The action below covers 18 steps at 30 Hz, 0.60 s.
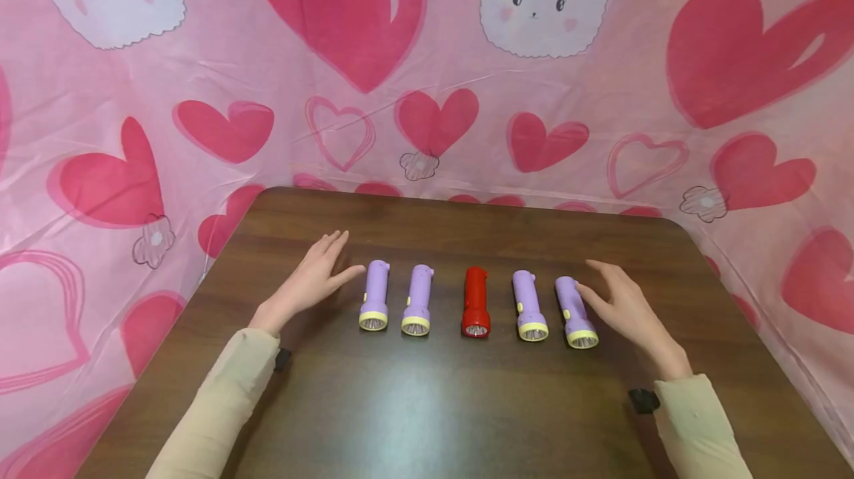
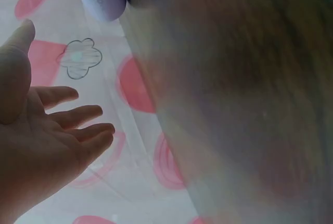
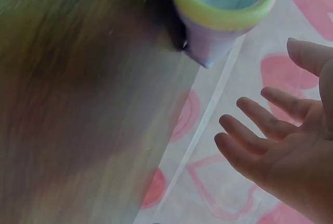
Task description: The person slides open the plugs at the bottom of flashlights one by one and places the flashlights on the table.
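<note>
Brown table (image 1: 347,382), left grip (image 1: 305,279) and right grip (image 1: 630,312) loosely spread beside outer purple flashlights (image 1: 376,288).

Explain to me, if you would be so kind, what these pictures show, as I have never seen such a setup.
There is no machine here: the left grip and the right grip are simply a person's bare hands. The wide picture looks forward and down from the person's head; the other two are taken from the left and right wrists, each showing its own hand close up. In a row on the brown wood-look table lie two purple cylindrical flashlights with pale yellow rims, one red cylindrical flashlight, then two more purple flashlights. Behind is a pink heart-printed sheet. Nothing is held: both grips are open, thumbs close to the outermost flashlights; whether they touch, I cannot tell.
</note>
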Tool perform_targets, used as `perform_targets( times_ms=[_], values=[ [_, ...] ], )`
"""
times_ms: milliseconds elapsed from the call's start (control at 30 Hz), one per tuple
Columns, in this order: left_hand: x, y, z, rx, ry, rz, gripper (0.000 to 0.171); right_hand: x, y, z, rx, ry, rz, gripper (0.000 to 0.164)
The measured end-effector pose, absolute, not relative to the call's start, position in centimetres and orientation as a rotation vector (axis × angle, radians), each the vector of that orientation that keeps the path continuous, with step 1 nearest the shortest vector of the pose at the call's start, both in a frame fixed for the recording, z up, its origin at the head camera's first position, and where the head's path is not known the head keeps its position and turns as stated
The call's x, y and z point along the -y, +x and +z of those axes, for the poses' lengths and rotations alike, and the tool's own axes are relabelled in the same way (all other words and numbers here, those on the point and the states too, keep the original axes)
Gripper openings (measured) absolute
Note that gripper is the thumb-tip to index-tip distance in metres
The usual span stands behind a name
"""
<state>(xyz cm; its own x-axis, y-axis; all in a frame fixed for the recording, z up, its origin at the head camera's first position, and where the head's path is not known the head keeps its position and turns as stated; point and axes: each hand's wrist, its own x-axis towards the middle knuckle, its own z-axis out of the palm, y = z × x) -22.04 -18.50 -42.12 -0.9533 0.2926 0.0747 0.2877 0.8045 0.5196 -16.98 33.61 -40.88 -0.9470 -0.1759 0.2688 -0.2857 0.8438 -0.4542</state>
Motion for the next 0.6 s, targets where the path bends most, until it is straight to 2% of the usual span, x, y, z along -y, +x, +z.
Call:
perform_targets(
  times_ms=[600],
  values=[
    [17.4, -21.9, -42.8, -2.924, 0.562, 0.909, 0.081, -31.2, -18.0, -40.0, 2.805, 0.422, 0.911, 0.046]
  ],
)
